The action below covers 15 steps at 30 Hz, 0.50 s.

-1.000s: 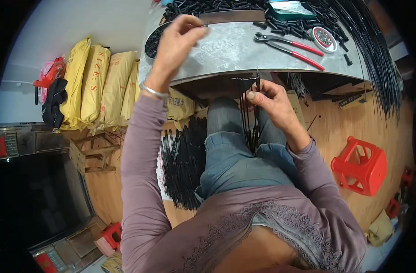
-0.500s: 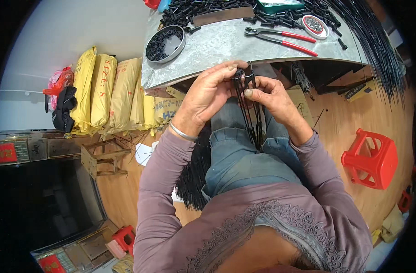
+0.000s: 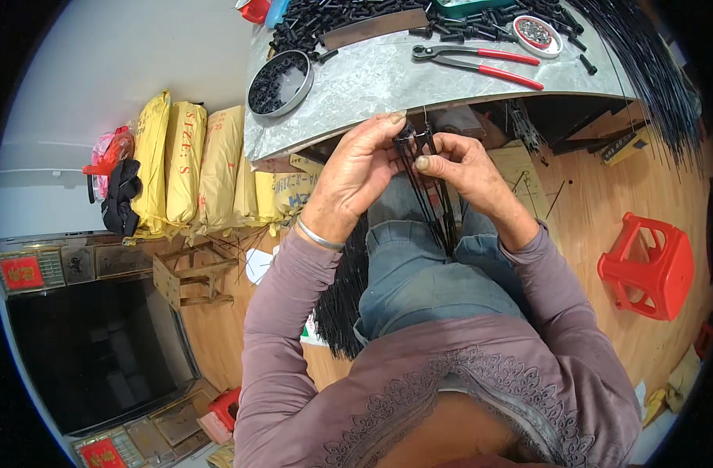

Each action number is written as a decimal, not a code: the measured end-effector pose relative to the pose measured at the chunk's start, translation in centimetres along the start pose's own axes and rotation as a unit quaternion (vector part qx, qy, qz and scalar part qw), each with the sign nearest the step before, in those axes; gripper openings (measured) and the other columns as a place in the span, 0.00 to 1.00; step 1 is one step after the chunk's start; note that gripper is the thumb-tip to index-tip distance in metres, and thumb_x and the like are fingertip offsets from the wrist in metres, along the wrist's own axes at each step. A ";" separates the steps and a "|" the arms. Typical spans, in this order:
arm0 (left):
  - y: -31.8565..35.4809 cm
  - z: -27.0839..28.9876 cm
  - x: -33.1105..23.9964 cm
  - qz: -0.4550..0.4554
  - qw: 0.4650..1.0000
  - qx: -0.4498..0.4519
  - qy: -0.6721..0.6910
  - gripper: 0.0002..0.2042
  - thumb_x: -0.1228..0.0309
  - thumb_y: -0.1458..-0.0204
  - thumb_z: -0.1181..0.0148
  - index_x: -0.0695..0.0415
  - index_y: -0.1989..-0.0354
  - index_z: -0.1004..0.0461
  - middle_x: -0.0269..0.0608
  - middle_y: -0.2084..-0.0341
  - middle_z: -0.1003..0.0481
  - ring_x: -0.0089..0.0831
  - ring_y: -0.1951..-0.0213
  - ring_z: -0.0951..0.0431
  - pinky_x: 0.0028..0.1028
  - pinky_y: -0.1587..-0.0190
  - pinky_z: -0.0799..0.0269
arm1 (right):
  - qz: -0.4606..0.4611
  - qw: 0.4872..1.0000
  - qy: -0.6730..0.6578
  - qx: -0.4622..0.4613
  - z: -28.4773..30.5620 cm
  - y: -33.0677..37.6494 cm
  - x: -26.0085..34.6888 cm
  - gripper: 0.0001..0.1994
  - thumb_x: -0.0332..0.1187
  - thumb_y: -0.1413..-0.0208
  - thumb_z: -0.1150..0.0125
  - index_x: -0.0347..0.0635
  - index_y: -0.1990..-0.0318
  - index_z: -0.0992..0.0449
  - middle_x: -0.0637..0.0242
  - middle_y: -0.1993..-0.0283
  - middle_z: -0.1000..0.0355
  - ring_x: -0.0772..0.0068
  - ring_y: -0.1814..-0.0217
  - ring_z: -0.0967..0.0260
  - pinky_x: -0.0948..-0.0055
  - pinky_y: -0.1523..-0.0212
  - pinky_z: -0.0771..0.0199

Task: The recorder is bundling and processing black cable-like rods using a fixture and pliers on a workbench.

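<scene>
1. Clock directions take the assembly's upper end as centre, with 12 o'clock toward the picture's top edge.
2. My right grip (image 3: pixel 467 168) is clamped on the black rod assembly (image 3: pixel 442 222), thumb on the near side, just below its upper end.
3. My left grip (image 3: pixel 347 171) touches the upper end on its 9 o'clock side. Its fingertips lie close together; I cannot tell what is between them.
4. The assembly sits between both grips, near the edge of the worktop (image 3: pixel 356 86). Its rods run toward 6 o'clock, over my jeans (image 3: pixel 450 285).
5. On the worktop: round dish (image 3: pixel 303 92) of small black parts at 10 o'clock; red-handled pliers (image 3: pixel 512 76) between 1 and 2.
6. Off the worktop: loose black rods (image 3: pixel 342 308) at 7 o'clock; red stool (image 3: pixel 668 273) at 4.
</scene>
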State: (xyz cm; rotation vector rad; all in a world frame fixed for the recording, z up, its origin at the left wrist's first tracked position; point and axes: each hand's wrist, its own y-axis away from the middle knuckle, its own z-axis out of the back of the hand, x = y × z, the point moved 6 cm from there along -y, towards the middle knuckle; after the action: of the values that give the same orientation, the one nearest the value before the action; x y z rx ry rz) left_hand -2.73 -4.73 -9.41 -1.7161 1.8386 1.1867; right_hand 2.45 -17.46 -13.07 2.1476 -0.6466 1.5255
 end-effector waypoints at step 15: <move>0.1 0.2 0.2 -0.015 0.999 -0.043 -0.001 0.08 0.66 0.44 0.40 0.55 0.60 0.26 0.29 0.67 0.25 0.22 0.65 0.26 0.27 0.59 0.29 | 0.003 0.999 0.043 -0.013 -0.3 -0.1 0.4 0.10 0.36 0.48 0.34 0.39 0.66 0.24 0.74 0.70 0.27 0.86 0.68 0.34 0.81 0.65 0.32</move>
State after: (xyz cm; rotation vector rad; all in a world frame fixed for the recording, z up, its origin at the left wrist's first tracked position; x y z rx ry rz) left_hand -2.88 -4.75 -9.63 -1.7802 1.7786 1.2727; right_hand 2.40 -17.31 -12.63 2.0494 -0.6397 1.5938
